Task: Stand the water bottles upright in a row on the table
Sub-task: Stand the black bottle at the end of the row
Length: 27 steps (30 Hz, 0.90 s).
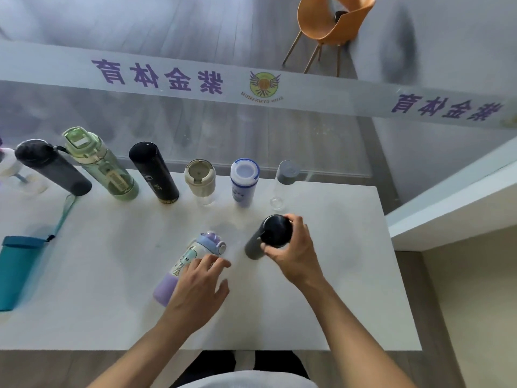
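Note:
Several bottles stand upright in a row along the far edge of the white table [349, 289]: a dark grey one [56, 169], a green one [103, 166], a black flask [155, 173], a cream-lidded cup [200, 180], a blue-and-white bottle [244, 183] and a clear bottle with a grey cap [284, 183]. My right hand [293, 250] grips the black cap of a dark grey bottle [254, 245] in the table's middle. My left hand [201, 287] rests on a purple cartoon bottle [190, 259] that leans or lies beside it.
A teal bottle sleeve [16, 270] with a strap lies at the left edge. A white bottle [8, 166] is partly cut off at far left. Behind the table is a glass partition with a printed band [167, 79]; an orange chair [333, 21] stands beyond.

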Tool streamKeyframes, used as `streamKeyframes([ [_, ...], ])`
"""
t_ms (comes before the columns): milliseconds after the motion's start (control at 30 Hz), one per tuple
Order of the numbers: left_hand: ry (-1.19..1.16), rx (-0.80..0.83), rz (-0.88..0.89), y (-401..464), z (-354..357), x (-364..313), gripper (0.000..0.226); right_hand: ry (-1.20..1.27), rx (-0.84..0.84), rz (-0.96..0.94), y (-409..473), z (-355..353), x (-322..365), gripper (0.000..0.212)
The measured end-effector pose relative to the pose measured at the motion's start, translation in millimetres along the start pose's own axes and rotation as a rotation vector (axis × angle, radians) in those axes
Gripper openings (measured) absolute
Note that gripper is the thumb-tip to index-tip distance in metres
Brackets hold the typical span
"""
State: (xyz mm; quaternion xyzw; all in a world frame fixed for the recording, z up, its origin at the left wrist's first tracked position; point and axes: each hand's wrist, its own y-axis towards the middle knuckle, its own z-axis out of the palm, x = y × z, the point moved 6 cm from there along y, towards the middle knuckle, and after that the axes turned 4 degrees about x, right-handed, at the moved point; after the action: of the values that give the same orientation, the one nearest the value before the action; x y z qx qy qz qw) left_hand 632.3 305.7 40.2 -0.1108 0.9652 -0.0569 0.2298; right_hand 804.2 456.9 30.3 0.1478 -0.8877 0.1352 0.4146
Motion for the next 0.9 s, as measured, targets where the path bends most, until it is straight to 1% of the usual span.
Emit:
streamKeyframes([
  [133, -0.038, 0.004, -0.014, 14.5, 7.8, -20.1, 0.027, -0.008, -0.087, 0.053, 23.9, -47.2, -34.8, 0.072],
  [267, -0.054, -0.006, -0.038, 32.7, 17.5, -42.5, 0.028, -0.025, -0.126, 0.061, 58.6, -84.5, -62.3, 0.074],
  [433, -0.071, 0.016, -0.116, 50.8, 36.1, -66.2, 0.029, -0.003, -0.089, 0.057, 108.8, -107.6, -80.7, 0.077],
  [633, -0.130, 0.033, -0.215, 59.2, 54.7, -90.6, 0.029, -0.015, -0.039, 0.040, 154.0, -118.4, -86.6, 0.077],
  [900, -0.119, 0.067, -0.270, 58.5, 71.9, -102.7, 0.029, -0.050, -0.005, 0.006, 172.0, -123.8, -83.7, 0.075],
])
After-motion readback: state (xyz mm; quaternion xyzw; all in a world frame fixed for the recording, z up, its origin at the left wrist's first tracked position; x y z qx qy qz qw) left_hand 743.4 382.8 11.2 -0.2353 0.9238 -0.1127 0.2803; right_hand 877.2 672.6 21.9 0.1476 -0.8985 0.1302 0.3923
